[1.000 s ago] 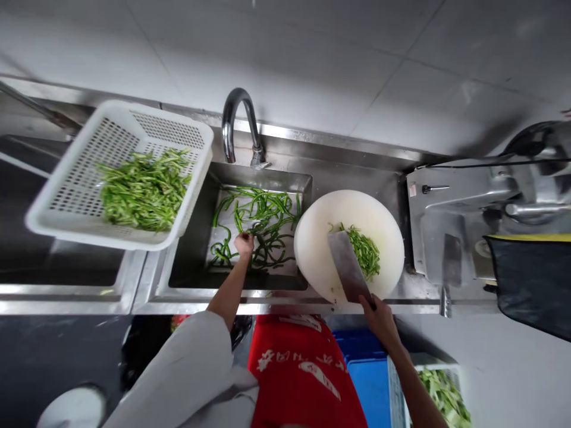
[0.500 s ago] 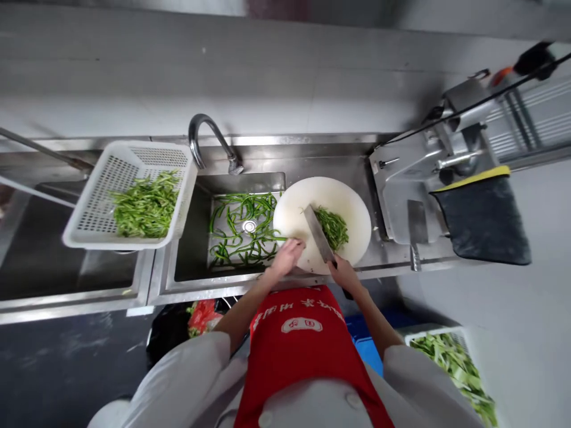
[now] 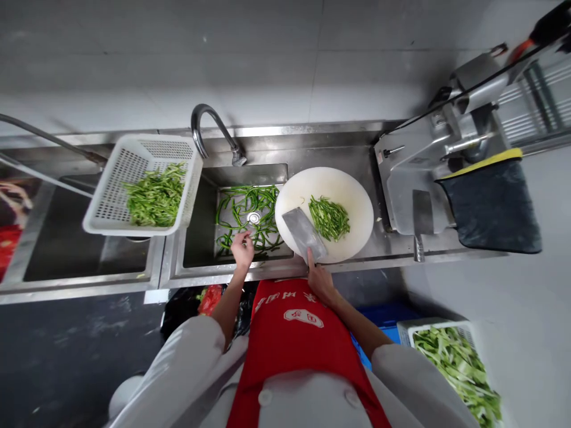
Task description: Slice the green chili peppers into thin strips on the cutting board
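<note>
My right hand (image 3: 319, 279) grips a cleaver (image 3: 304, 229) by its handle, with a finger along the blade. The broad blade is turned flat over the left part of a round white cutting board (image 3: 359, 190). Beside it on the board lies a heap of sliced green chili peppers (image 3: 329, 219). My left hand (image 3: 243, 251) is over the front of the sink (image 3: 196, 226), its fingers loosely bent and nothing visible in them. Whole long green chili peppers (image 3: 267, 205) are scattered around the drain just beyond that hand.
A white perforated basket (image 3: 107, 199) of cut greens sits left of the faucet (image 3: 214, 122). Right of the board are a metal slicer (image 3: 401, 172), a second cleaver (image 3: 422, 214) and a dark cloth (image 3: 491, 205). A crate of leafy scraps (image 3: 457, 368) stands low right.
My left hand has moved from the board's edge leftward over the sink. The cleaver has shifted left, away from the sliced peppers, and its blade has turned flatter.
</note>
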Available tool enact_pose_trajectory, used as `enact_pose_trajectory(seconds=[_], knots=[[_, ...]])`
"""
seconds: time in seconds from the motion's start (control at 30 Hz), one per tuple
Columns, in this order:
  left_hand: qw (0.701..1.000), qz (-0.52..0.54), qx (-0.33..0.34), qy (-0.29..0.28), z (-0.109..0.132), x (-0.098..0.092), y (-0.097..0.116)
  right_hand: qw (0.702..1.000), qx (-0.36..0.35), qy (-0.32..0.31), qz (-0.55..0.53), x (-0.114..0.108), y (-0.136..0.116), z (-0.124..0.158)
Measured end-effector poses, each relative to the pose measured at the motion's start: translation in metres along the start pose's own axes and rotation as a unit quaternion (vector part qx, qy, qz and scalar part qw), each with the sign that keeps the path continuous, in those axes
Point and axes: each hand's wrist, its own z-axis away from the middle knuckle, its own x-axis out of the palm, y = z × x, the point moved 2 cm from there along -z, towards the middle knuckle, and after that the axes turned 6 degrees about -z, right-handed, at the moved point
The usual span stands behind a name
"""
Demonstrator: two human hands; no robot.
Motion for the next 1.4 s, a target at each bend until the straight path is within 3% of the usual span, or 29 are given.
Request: enact_pose_trajectory(seconds=[0.17,0.3,0.53,0.7,0.77,0.93,1.1,1.2,1.27,1.33,1.4], knots=[[0.998,-0.002,-0.047,-0.030,0.046,-0.002,-0.047,0.999,0.021,0.022,0.013,0.004,-0.004,0.006],[0.996,0.028,-0.053,-0.065,0.067,0.005,-0.060,0.998,0.059,-0.019,0.017,0.009,-0.010,0.008],[0.988,0.092,0.015,-0.126,0.064,0.022,-0.051,0.993,0.112,0.016,0.012,0.004,-0.015,0.016],[0.986,0.127,0.032,-0.106,0.066,0.017,-0.046,0.994,0.102,0.026,0.024,0.018,-0.012,0.023],[0.983,0.143,0.043,-0.108,0.067,0.015,-0.050,0.988,0.129,0.083,0.034,0.027,-0.005,0.024],[0.984,0.144,0.035,-0.098,0.068,0.007,-0.070,0.989,0.103,0.095,0.051,0.044,-0.001,0.022],[0.983,0.162,0.025,-0.084,0.069,-0.002,-0.080,0.988,0.108,0.102,0.039,0.041,-0.013,0.023],[0.978,0.183,0.058,-0.085,0.058,-0.004,-0.069,0.991,0.104,0.079,-0.030,0.020,-0.015,0.025],[0.972,0.187,0.101,-0.096,0.045,-0.001,-0.050,0.985,0.060,0.094,-0.133,-0.001,-0.013,0.031],[0.965,0.191,0.149,-0.102,0.029,0.008,-0.022,0.959,0.027,0.130,-0.249,-0.024,-0.007,0.037],[0.955,0.199,0.193,-0.105,0.014,0.026,0.012,0.926,0.043,0.129,-0.351,-0.039,0.003,0.041]])
